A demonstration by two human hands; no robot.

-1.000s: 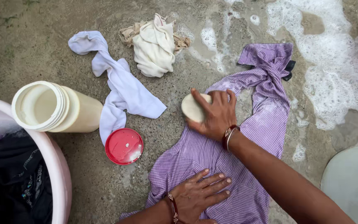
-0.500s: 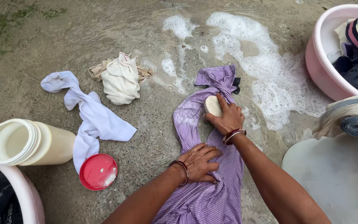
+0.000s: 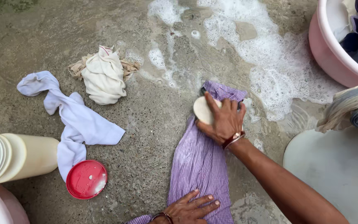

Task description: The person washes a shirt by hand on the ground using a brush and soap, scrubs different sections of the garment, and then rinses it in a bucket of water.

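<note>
A wet purple checked shirt (image 3: 199,166) lies stretched in a long strip on the concrete floor. My right hand (image 3: 224,120) grips a pale oval bar of soap (image 3: 201,110) and presses it on the far end of the shirt. My left hand (image 3: 189,209) lies flat with fingers spread on the near end of the shirt, pinning it down. Both wrists wear bangles.
A white cloth (image 3: 73,120) and a cream cloth (image 3: 102,74) lie to the left. A cream jar (image 3: 17,157) lies on its side beside its red lid (image 3: 86,179). Soap foam (image 3: 266,66) spreads beyond. A pink tub (image 3: 332,49) of clothes stands far right; a white basin (image 3: 336,170) near right.
The shirt has been pulled into a narrower strip. My right hand moved the soap along it to the far end, and my left hand slid back to the near end.
</note>
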